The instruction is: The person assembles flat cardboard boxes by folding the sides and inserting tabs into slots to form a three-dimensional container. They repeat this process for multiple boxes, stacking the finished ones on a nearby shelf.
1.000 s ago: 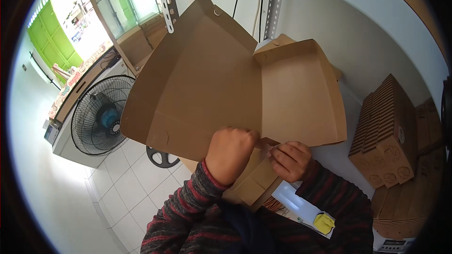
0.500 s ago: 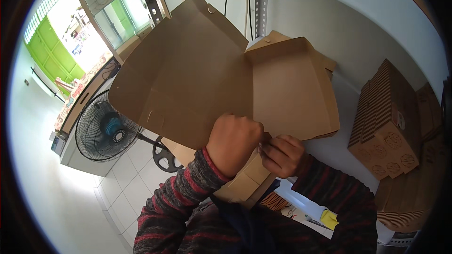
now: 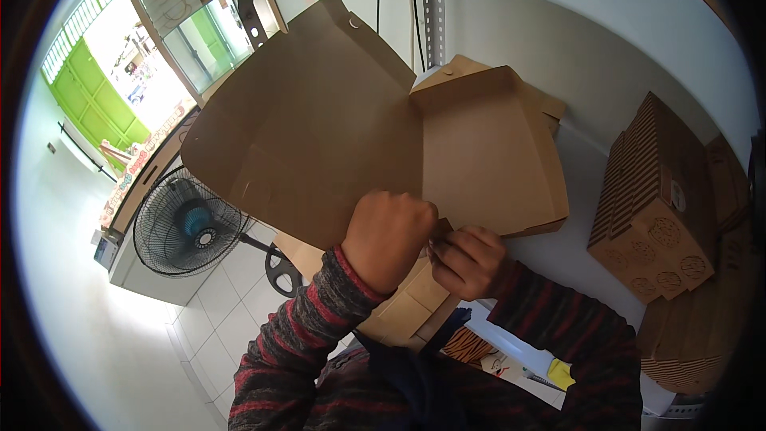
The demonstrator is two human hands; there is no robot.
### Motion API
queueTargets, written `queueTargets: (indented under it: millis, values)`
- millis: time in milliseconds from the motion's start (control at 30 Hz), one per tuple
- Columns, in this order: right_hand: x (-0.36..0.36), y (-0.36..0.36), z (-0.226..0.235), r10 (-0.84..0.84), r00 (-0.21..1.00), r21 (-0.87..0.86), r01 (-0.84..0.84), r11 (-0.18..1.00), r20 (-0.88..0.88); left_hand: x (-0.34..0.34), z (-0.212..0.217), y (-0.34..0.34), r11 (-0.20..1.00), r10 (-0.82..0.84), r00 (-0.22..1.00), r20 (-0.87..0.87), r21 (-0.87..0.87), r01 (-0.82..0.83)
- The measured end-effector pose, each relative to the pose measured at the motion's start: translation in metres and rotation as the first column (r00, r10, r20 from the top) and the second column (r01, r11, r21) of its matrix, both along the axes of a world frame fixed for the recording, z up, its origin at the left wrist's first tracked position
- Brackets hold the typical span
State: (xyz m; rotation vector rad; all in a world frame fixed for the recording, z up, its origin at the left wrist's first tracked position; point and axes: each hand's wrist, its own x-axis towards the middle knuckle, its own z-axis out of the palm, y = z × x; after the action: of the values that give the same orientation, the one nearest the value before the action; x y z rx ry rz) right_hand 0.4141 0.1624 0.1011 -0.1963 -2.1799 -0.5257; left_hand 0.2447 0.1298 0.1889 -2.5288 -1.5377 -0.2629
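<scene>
Closely, both hands meet at the near edge of an open brown cardboard box (image 3: 379, 124).
The box stands in front of the person, its large lid panel (image 3: 311, 124) raised toward the left and its shallow tray (image 3: 491, 160) to the right, over a white table (image 3: 581, 179). The left hand (image 3: 388, 235) is bent into a fist against the near end of the fold; its fingertips are hidden, so what they grasp cannot be told. The right hand (image 3: 472, 262), just beside it, pinches the near corner with bent fingers. Striped boxes (image 3: 656, 215) stand at the right; a fan (image 3: 191, 223) is at the left.
</scene>
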Motion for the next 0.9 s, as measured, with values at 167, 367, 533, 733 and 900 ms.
queueTargets:
  millis: [167, 367, 533, 733, 900]
  values:
    - [0.001, -0.001, -0.001, -0.016, 1.000, 0.008, 0.016, 1.000, -0.006, -0.001, 0.001, -0.002, 0.999, -0.018, 1.000, 0.021, 0.047, 0.017]
    - [0.000, -0.003, 0.001, -0.019, 1.000, -0.005, 0.019, 1.000, -0.004, 0.001, 0.002, -0.005, 0.999, -0.037, 0.999, 0.013, 0.003, 0.037]
    - [-0.001, -0.003, 0.002, -0.029, 0.999, -0.024, 0.028, 0.999, -0.021, 0.005, -0.003, -0.006, 0.999, -0.022, 1.000, -0.001, 0.043, 0.022]
    - [0.002, -0.005, 0.009, -0.011, 0.999, -0.098, 0.015, 0.995, 0.044, 0.014, -0.007, -0.013, 0.991, 0.041, 0.999, -0.036, 0.132, -0.036]
    - [0.003, -0.010, 0.009, -0.029, 0.996, -0.090, 0.036, 0.995, 0.080, 0.017, -0.020, -0.014, 0.976, 0.030, 0.999, 0.018, 0.216, -0.034]
